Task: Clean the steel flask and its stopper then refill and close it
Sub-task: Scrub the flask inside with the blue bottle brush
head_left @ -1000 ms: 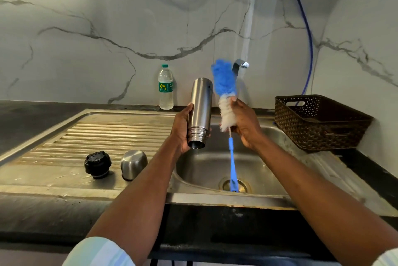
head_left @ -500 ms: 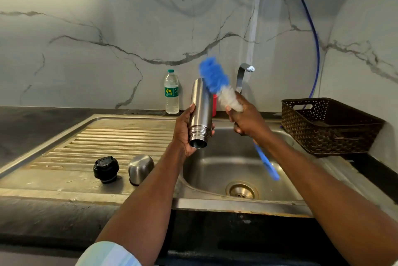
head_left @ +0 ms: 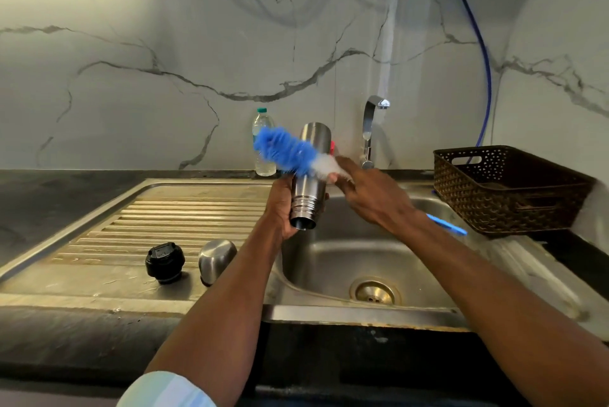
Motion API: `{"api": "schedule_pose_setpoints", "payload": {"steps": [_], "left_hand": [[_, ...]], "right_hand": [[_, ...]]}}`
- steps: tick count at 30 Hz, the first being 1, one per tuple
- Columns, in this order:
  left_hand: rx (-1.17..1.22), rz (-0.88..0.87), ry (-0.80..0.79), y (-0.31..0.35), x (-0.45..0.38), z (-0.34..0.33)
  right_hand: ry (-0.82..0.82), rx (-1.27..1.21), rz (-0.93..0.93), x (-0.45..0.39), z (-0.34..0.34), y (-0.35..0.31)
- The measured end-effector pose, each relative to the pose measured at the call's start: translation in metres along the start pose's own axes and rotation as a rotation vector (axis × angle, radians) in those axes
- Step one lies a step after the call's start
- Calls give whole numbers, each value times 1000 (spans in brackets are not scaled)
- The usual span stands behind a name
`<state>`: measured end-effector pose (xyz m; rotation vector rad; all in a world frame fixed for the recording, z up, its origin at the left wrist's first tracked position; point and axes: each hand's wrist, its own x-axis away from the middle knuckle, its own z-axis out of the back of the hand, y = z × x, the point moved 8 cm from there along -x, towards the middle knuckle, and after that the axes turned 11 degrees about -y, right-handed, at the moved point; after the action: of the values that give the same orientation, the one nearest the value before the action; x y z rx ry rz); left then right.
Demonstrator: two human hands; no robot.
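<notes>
Two hands: both are busy, I see none free.
Left hand: it grips the steel flask around the threaded neck, at the centre of the frame, above the sink.
Flask axis: nearly upright, bottom up, open mouth down and toward me.
Right hand: its fingers are closed around the bottle brush, just behind the white part of the bristles; the blue handle comes out behind the wrist toward the right of the frame.
Brush axis: nearly horizontal, blue head pointing left, and it lies across the body of the flask.
Key relation: the brush head is above and beyond the mouth, so I judge the right hand must bring it down and turn it to point up into the opening.
Stopper: it stands on the drainboard in the lower left, well apart from both hands, just beside the steel cup.
Progress: I judge the cleaning is at an early stage; refill and closing are not yet done.
</notes>
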<state>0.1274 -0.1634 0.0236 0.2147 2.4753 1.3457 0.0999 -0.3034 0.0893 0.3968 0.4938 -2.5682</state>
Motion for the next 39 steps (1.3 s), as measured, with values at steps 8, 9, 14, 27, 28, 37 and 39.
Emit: {"api": "schedule_pose_setpoints", "payload": {"steps": [8,9,14,27,28,37,39], "left_hand": [[144,-62,-96,5,3,-9],[157,-47,-118,6,5,-11],[-6,50,-126,-1,8,-13],[-148,222,-65,-31,-3,-7],[-195,229,-58,-32,-4,-8],[-157,176,-49,-29,-4,-23],[-144,163,-36,-26,-3,-20]], "right_hand": [[65,-108,-15,7,8,2],[90,-174,-78,5,14,12],[4,-92,1,8,-5,0],[98,-253,-247,17,13,45],[55,-218,-192,18,7,37],[20,-262,-159,22,0,47],[0,-199,-101,21,-1,37]]}}
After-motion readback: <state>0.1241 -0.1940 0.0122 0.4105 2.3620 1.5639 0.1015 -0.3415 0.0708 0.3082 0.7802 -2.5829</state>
